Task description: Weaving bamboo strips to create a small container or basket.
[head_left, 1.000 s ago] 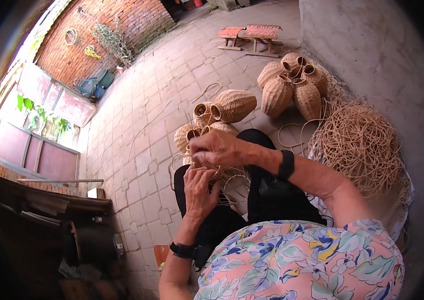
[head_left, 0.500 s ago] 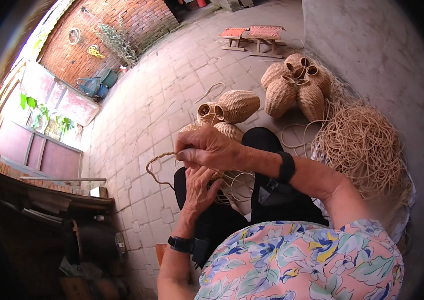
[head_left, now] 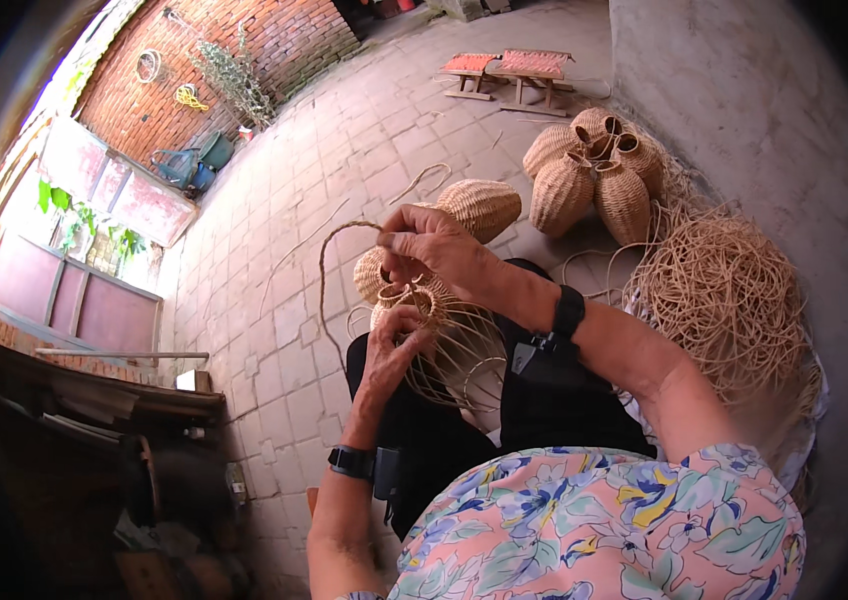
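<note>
Over my lap lies a small unfinished wicker basket (head_left: 427, 301), its round woven end facing up and left, with loose strands (head_left: 463, 362) fanning out behind it toward my knees. My left hand (head_left: 394, 352) is closed on the near side of the woven end. Just above it, my right hand (head_left: 441, 252) pinches a brown twisted strand (head_left: 322, 262), which arcs out to the left and hangs down past my left hand. My right fingers partly hide the basket's far rim.
Finished vase-shaped baskets (head_left: 484, 208) stand just beyond my hands. Several more baskets (head_left: 620, 203) cluster at the right, beside a big tangled heap of strands (head_left: 719, 290). Two low stools (head_left: 532, 66) are farther off on the tiled floor. A dark cluttered bench (head_left: 124, 400) is at left.
My right hand has risen and moved slightly right, drawing the twisted strand up into a taller arc. The basket's woven end, hidden earlier, now shows between my hands.
</note>
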Demonstrator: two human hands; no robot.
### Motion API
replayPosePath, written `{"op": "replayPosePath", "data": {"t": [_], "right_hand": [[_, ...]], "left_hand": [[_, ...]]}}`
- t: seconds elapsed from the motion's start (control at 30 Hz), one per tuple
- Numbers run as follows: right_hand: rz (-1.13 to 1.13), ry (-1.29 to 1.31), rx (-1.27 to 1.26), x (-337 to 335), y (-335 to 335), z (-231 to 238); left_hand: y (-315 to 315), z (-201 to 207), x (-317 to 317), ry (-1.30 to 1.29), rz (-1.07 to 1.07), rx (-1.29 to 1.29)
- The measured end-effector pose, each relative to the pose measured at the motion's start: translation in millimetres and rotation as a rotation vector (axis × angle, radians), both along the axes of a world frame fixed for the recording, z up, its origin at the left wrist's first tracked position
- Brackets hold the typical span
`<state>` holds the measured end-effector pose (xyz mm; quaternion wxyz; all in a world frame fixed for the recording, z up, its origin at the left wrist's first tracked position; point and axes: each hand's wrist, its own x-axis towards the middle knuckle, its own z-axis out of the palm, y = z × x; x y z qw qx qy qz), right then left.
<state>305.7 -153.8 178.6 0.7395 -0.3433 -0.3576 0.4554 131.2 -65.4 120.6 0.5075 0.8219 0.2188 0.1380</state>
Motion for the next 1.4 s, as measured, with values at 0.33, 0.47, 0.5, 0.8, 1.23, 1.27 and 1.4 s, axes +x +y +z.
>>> {"op": "replayPosePath", "data": {"t": [0.33,0.47,0.5,0.8,1.23,1.27,1.4], "right_hand": [[-0.272,0.016,0.073,11,-45,9],[-0.212,-0.138,0.028,9,-61,-44],[-0.181,-0.052,0.011,-2,-60,-55],[-0.275,-0.355,-0.277,-53,-59,-82],[-0.459,-0.658,-0.423,-63,-44,-81],[-0.47,-0.647,-0.451,-65,-43,-79],[-0.507,-0.659,-0.497,-63,-40,-82]], "left_hand": [[4,-3,14,-0.103,0.109,-0.21],[6,0,13,-0.154,0.143,-0.41],[16,-8,6,-0.161,0.083,-0.395],[37,-2,-3,0.018,-0.166,-0.117],[15,-1,-6,-0.027,-0.112,0.185],[14,-4,-6,-0.03,-0.111,0.183],[5,-8,-2,-0.129,-0.031,0.332]]}}
